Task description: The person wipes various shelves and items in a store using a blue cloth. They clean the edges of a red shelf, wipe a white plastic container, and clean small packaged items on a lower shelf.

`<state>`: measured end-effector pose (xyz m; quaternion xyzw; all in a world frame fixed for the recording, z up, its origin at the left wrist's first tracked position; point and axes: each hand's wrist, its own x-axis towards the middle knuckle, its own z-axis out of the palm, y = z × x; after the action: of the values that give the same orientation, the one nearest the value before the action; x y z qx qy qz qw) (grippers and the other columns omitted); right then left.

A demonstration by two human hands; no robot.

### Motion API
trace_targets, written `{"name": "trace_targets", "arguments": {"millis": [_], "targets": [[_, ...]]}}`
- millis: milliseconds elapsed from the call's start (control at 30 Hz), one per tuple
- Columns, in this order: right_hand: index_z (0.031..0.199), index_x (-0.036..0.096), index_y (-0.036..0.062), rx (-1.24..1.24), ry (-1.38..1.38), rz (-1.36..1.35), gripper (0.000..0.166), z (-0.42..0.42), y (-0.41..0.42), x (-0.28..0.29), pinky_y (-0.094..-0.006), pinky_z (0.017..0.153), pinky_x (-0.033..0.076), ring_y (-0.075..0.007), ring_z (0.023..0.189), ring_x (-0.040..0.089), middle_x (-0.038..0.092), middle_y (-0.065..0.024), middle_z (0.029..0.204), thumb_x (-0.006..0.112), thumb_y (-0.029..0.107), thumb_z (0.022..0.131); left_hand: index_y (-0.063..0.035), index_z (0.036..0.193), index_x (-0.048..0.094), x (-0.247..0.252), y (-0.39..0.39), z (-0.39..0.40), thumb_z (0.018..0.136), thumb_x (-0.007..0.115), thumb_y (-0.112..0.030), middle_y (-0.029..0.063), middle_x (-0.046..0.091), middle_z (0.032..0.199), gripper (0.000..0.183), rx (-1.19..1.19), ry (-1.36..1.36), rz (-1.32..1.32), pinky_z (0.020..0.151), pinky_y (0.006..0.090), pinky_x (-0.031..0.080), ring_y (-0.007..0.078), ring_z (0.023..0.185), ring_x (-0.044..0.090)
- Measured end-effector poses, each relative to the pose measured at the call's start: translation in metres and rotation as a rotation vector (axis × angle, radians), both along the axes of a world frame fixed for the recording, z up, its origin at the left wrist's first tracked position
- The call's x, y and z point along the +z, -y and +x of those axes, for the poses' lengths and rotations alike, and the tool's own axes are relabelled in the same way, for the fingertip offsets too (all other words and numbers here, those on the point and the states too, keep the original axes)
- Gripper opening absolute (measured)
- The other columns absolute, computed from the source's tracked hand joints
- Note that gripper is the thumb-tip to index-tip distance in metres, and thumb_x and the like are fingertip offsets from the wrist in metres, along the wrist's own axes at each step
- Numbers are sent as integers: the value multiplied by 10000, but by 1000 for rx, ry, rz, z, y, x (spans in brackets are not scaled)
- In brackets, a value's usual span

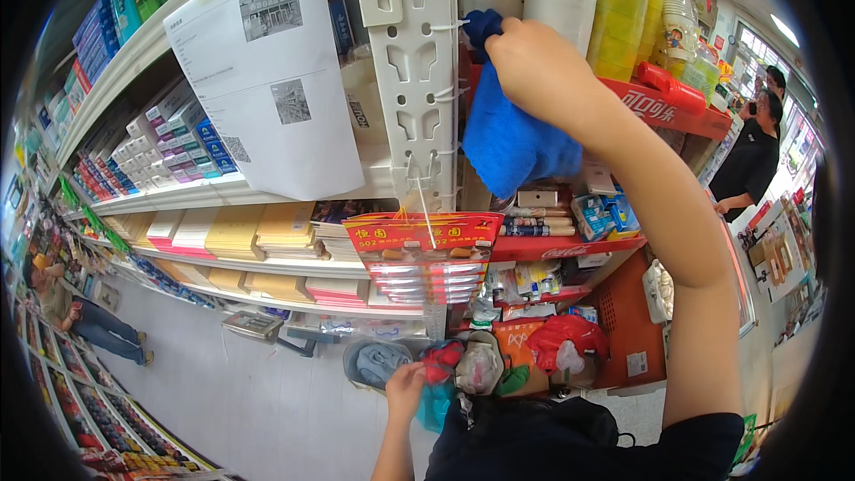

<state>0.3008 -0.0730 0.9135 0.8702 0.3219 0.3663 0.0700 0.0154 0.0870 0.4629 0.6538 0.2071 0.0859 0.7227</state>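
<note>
My right hand (534, 57) is raised at the upright edge of a white shelf unit. It grips the top of a bright blue cloth (511, 137), which hangs down below it. A dark blue bunched piece (482, 28) shows at my fingertips, close to a white plastic tie on the perforated post (411, 73). Low down, my left hand (405, 384) hangs with its fingers bent, in front of a red bag (442, 359) and a teal plastic bag (435, 406). Whether it touches or holds anything is unclear.
Red glue packs (427, 254) hang on the post, under a printed sheet (267, 73). Stacked white cups (558, 13) and yellow containers (618, 13) stand behind my right hand. Bins with bags (479, 364) sit on the floor. People stand at right (748, 147) and far left (87, 314).
</note>
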Motion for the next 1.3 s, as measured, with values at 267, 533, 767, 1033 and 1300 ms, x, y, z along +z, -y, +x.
{"name": "trace_targets", "arguments": {"millis": [267,533,767,1033,1300], "targets": [[980,645,5,341,329,228,231,-19,28,-36,-383,764,509,-299,880,585,591,-176,1107,566,65,772,10,1012,671,-5,6,-22,883,636,-69,67,677,916,154,57,2,75,769,251,494,131,853,640],[901,686,92,473,498,192,182,14,30,-84,-332,694,403,-200,863,498,551,-27,1241,578,176,781,14,1015,666,8,35,-14,895,633,-66,56,673,930,148,13,21,79,792,252,493,121,865,630],[753,659,115,585,357,90,85,21,85,-109,-340,675,384,-172,816,505,599,23,1186,601,165,717,6,1014,668,21,85,-7,894,642,-84,45,670,918,153,6,-13,104,772,241,483,103,856,622],[874,645,97,668,416,298,163,3,72,-84,-326,624,372,-189,763,485,570,-16,1187,601,113,717,15,1022,662,16,113,-21,896,611,-59,46,680,907,154,69,-69,176,776,243,487,108,842,626],[794,676,105,571,339,296,95,11,34,-97,-334,617,369,-181,763,485,545,22,1283,594,135,756,15,1015,664,26,123,-19,887,626,-68,62,684,908,158,117,-72,198,773,252,491,123,846,638]]}}
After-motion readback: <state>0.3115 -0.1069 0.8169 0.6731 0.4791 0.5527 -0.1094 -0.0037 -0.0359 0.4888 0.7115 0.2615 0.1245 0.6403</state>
